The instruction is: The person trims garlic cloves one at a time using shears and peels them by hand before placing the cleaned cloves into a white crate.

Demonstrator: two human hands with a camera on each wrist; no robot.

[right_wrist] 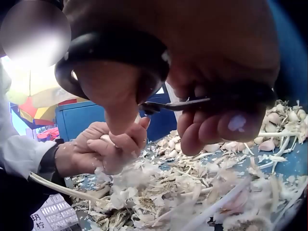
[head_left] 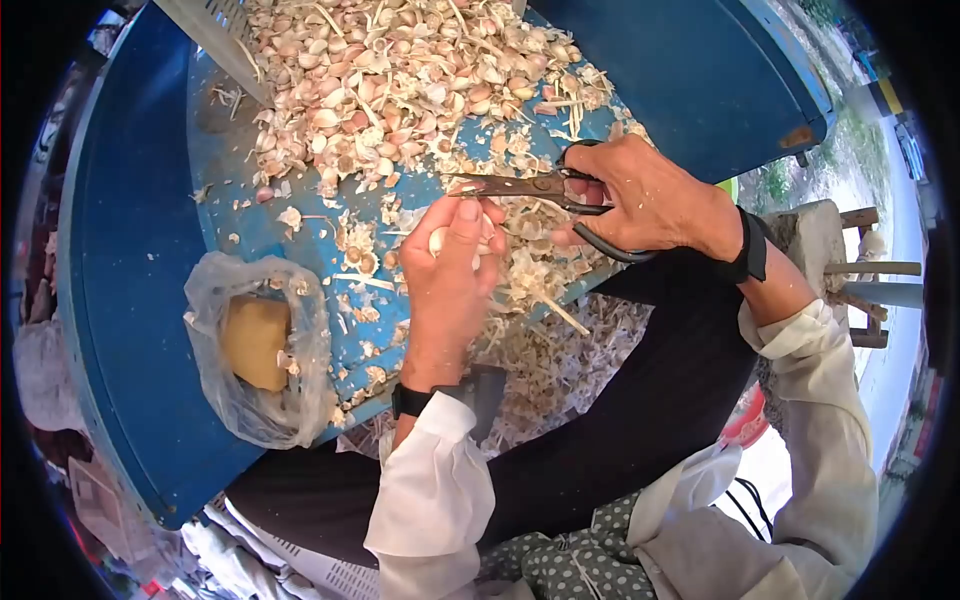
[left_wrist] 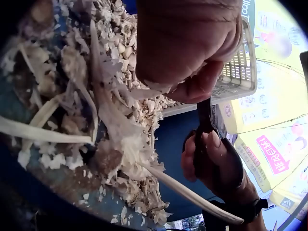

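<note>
Blue table [head_left: 235, 235], raised-sided: carrying a loose heap of garlic cloves [head_left: 350, 70], which is spreading across its far part, pale and pink-tinged, with dry stalks and papery skins mixing in.

Garlic bulb [head_left: 437, 241], whitish, one: resting in the left hand [head_left: 445, 300] above the near part of the table, between the plastic bag [head_left: 213, 365] and the right hand [head_left: 660, 195]. The left hand is gripping it, fingers curling round it and thumb lying along it.

Scissors [head_left: 545, 187], dark-handled, one pair: occupying the right hand, which is gripping them with fingers and thumb passing through the handle loops. The blades are pointing left, their tips reaching the fingertips of the left hand; whether they are touching the bulb, one cannot tell.

Plastic bag, clear and crumpled: lying open at the near left of the table, holding a tan block [head_left: 256, 342] and a few scraps of skin.

Dry skins [head_left: 530, 265], with a pale stalk [head_left: 563, 314] among them: gathering at the near edge, just right of the left hand. More peelings [head_left: 570, 360] are lying below the edge.

Perforated crate [head_left: 212, 40], whitish: standing at the far side, beside the heap.

Wristbands, black: encircling both wrists. Sleeves [head_left: 430, 490], white: covering the forearms partly.
</note>
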